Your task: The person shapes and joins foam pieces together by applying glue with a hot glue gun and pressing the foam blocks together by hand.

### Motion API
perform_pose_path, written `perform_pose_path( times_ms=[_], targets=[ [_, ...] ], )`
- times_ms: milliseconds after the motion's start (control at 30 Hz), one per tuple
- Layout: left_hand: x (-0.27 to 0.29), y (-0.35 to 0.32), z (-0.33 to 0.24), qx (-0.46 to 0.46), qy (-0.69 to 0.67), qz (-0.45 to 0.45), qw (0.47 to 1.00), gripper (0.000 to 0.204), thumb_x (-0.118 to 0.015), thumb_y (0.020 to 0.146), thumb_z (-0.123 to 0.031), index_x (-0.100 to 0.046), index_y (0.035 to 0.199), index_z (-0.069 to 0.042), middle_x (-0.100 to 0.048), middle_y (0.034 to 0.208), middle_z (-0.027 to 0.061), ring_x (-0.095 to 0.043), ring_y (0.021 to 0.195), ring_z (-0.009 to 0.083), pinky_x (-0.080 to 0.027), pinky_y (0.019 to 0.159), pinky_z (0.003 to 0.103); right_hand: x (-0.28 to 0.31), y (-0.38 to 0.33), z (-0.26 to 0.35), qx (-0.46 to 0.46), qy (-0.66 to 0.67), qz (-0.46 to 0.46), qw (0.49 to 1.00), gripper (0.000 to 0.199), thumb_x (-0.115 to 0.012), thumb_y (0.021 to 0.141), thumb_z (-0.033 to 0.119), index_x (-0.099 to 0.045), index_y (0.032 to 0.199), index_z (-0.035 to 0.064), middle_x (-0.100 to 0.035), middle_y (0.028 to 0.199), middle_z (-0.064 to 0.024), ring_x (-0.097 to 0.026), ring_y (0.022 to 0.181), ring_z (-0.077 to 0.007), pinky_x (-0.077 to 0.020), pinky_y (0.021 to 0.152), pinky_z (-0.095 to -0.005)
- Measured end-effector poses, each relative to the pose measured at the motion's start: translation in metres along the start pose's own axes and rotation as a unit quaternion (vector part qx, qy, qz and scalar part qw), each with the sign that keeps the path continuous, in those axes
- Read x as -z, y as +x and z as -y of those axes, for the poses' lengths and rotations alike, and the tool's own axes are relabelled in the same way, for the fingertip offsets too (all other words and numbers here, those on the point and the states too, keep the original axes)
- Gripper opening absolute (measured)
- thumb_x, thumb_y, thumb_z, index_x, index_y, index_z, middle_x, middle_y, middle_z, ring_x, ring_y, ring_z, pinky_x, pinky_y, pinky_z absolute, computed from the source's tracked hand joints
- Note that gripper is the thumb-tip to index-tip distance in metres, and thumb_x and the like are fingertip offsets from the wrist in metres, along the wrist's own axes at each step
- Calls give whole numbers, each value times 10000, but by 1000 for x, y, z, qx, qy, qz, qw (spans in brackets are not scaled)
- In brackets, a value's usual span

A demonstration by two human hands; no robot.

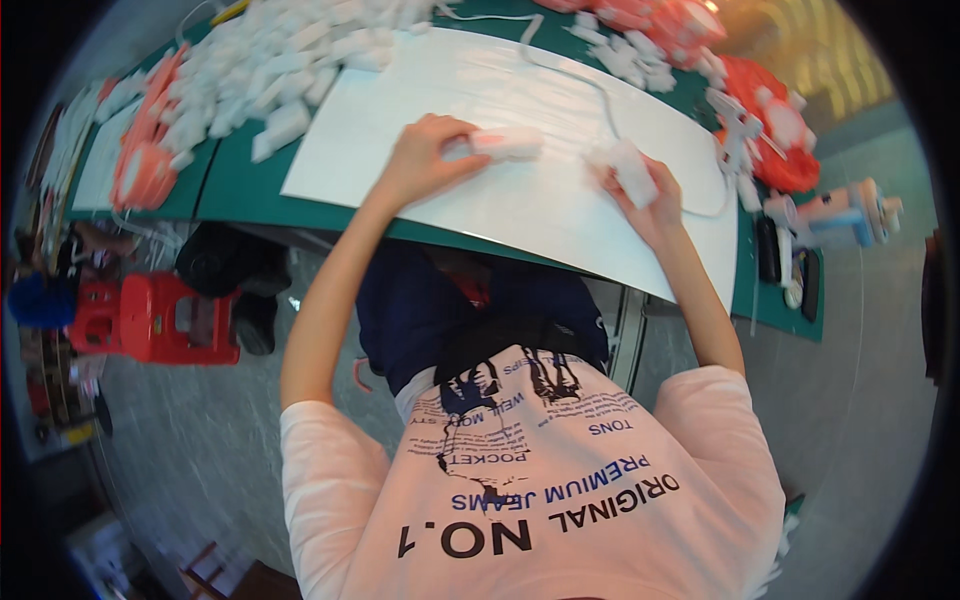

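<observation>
A heap of small white blocks [270, 75] is piled on the green table [262, 182]. Over the flat white board [560, 225], an oblong white block [515, 143] is pinched by thumb and fingers of the left hand [428, 160]; farther right, a blurred white block [635, 172] is gripped in curled fingers of the right hand [655, 208].

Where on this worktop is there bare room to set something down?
The white board looks bare nearer the body, between the left hand and right hand, and beyond the left hand, left of the white cable. Crowded: the far left, under heaped white blocks, and the far right, by red bags.
</observation>
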State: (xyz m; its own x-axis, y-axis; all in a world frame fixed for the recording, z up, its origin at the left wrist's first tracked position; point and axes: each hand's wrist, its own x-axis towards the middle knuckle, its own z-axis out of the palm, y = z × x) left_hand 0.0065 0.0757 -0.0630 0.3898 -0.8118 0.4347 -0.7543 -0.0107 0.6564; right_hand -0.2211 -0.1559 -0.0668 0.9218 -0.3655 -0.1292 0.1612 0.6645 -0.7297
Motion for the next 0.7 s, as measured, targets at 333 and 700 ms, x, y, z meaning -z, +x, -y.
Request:
perform_pose_path(
  times_ms=[333, 700],
  targets=[
    [7, -4, -11, 57, -7, 41, 997, 317, -705, 726, -121, -614, 1005, 1, -594, 959, 102, -558, 874, 187, -433, 796, 273, -11, 2, 4, -48, 36, 26, 998, 313, -469, 871, 223, -509, 1076, -10, -551, 1039, -160, -533, 965, -242, -416, 892, -327],
    [5, -2, -9, 31, 8, 13, 999, 343, -721, 700, -194, -636, 977, -9, -639, 913, 98, -566, 866, 221, -453, 758, 298, -20, 4, 6, -74, -8, 55, 996, 317, -455, 876, 236, -517, 1067, -9, -556, 1037, -136, -535, 976, -220, -412, 894, -325]
  ],
)
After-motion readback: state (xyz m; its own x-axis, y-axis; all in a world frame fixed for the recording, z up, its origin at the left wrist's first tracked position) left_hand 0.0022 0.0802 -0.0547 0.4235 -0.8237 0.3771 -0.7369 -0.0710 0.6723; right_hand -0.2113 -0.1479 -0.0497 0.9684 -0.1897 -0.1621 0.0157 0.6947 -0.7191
